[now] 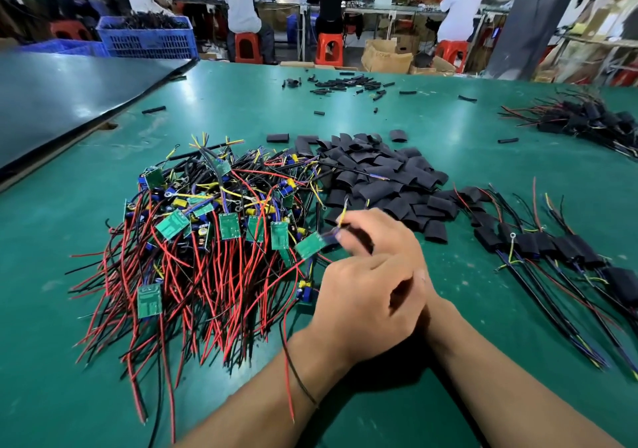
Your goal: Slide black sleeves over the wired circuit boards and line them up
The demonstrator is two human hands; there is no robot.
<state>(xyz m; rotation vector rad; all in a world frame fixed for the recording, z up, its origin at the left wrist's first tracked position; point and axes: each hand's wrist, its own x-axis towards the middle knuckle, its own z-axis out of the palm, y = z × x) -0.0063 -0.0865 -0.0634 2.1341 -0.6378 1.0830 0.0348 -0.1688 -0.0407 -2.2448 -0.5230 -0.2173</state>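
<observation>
Two bare forearms are seen entering from the bottom of the frame, meeting at centre over a green table [51, 309]. At centre, the left hand [362, 299] is laid partly over the right hand [383, 237]. One green circuit board [309, 244] is held up just left of the fingers, with its red and black wires trailed back across the left wrist. The right hand's fingers are curled round a dark shape, judged to be a black sleeve [360, 238], at the board's blue-component end; motion blur hides the detail. The left hand's fingers are tucked under, so it cannot be told what is gripped there.

Progress is judged as early. At left of centre, a large pile of bare boards [207, 233] is tangled in red, black and yellow wire. Just above the hands, a heap of loose sleeves [379, 178] is spread. At right, a short row of sleeved boards [538, 244] is lined up side by side, wires pointing toward the lower right. Another bundle of sleeved units [587, 119] is piled at upper right. Far more boards appear to be left unsleeved than finished.

Seated workers are visible along the top edge.
</observation>
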